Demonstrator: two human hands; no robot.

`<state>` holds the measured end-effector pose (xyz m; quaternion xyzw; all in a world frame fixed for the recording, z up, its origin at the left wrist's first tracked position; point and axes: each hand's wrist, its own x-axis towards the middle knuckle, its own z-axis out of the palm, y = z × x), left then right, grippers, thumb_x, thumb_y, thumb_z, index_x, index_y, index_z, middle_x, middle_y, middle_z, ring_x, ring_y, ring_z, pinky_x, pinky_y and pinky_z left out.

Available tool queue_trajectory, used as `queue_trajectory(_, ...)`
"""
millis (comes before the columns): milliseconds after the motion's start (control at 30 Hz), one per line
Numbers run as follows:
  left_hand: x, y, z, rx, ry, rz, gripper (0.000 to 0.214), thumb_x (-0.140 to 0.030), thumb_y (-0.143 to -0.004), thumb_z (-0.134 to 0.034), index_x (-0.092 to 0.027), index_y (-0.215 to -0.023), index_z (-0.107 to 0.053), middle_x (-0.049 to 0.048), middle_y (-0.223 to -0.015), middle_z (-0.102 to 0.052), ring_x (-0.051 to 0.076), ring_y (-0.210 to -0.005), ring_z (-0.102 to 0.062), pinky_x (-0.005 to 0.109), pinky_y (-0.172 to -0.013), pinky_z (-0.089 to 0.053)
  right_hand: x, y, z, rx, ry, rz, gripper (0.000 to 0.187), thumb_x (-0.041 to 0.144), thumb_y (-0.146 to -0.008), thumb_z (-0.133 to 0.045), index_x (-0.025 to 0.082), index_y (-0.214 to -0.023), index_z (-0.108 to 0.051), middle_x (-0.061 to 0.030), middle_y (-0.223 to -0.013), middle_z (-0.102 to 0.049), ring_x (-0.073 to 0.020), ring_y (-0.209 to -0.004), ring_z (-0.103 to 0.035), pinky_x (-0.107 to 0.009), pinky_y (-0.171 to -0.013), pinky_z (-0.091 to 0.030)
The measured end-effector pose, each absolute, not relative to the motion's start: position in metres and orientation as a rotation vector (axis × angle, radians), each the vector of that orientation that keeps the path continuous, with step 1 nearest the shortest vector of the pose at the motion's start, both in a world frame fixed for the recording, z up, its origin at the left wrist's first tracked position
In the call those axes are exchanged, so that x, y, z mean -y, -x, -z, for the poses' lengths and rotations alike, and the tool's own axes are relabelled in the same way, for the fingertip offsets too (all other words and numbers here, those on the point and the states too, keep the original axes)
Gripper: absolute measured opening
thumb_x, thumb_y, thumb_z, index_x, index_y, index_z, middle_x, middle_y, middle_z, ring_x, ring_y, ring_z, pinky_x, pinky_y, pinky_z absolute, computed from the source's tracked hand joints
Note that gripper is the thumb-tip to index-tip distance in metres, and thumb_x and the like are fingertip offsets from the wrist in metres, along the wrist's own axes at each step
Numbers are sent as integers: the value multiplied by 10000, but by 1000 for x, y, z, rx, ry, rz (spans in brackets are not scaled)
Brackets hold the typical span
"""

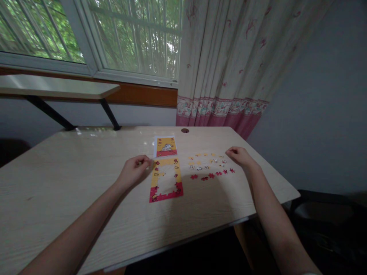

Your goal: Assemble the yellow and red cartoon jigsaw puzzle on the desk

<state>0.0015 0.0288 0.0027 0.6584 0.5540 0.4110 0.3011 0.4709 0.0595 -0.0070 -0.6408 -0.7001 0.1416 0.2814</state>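
Note:
My left hand [134, 169] is curled, its thumb and fingertips together, beside the top left corner of a partly assembled jigsaw puzzle [153, 194]. I see nothing in its grip. The puzzle has a yellow and red border around a bare middle, with a small yellow piece inside at the upper left. My right hand [240, 156] is closed in a pinch above the table, at the right end of the loose pieces; whatever its fingertips hold is too small to make out. Loose red pieces [211, 175] form the nearest row, with yellow and white pieces [199, 163] behind.
A reference picture [166, 146] of a white animal on yellow and red lies just behind the puzzle. The wooden table [114, 225] has a round cable hole [185, 130] at the back. A raised shelf [57, 86] stands at the left, and a curtain [223, 76] hangs behind.

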Motion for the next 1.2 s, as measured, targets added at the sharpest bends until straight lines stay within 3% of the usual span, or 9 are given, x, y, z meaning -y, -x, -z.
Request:
queue_trajectory(267, -30, 0, -2, -1448, -1779, -1091, 189, -339, -665, -521, -171, -610, -587, -1, -581, -557, 121, -538, -450, 229, -506, -327, -63, -478, 14, 1926, 1672, -568, 337, 432, -696, -597, 126, -808, -681, -35, -666, -615, -139, -606, -505, -256, -573, -391)
queue_trajectory(533, -30, 1, 1, -1448, -1785, -1056, 243, -389, -692, -536, -159, -637, -590, 13, -594, -566, 133, -570, -468, 240, -534, -340, -57, -460, -1, 1929, 1741, -325, 291, 379, -750, -562, 131, -820, -698, -42, -658, -629, -135, -579, -500, -255, -565, -379)
queue_trajectory(833, -29, 0, 0, -1477, -1798, -1040, 234, -386, -671, -531, -161, -628, -580, -10, -570, -536, 118, -541, -447, 235, -527, -323, -68, -432, 5, 2196, 1556, -169, 268, 271, -832, -546, 150, -1017, -697, -100, -925, -673, -187, -837, -584, -305, -792, -427)
queue_trajectory(1067, -30, 1, 0, -1469, -1828, -1041, 239, -384, -685, -522, -160, -633, -585, -4, -591, -556, 128, -574, -472, 244, -551, -343, -61, -431, -4, 2213, 1550, -258, 164, 270, -790, -606, 150, -814, -715, -77, -837, -659, -175, -804, -575, -283, -764, -421)
queue_trajectory(1200, -30, 2, -1, -1487, -1831, -1029, 230, -377, -682, -519, -162, -630, -584, -2, -594, -563, 131, -570, -475, 246, -546, -348, -54, -425, -11, 2233, 1574, -362, 175, 298, -750, -651, 156, -823, -721, -68, -846, -649, -161, -762, -561, -270, -718, -420)
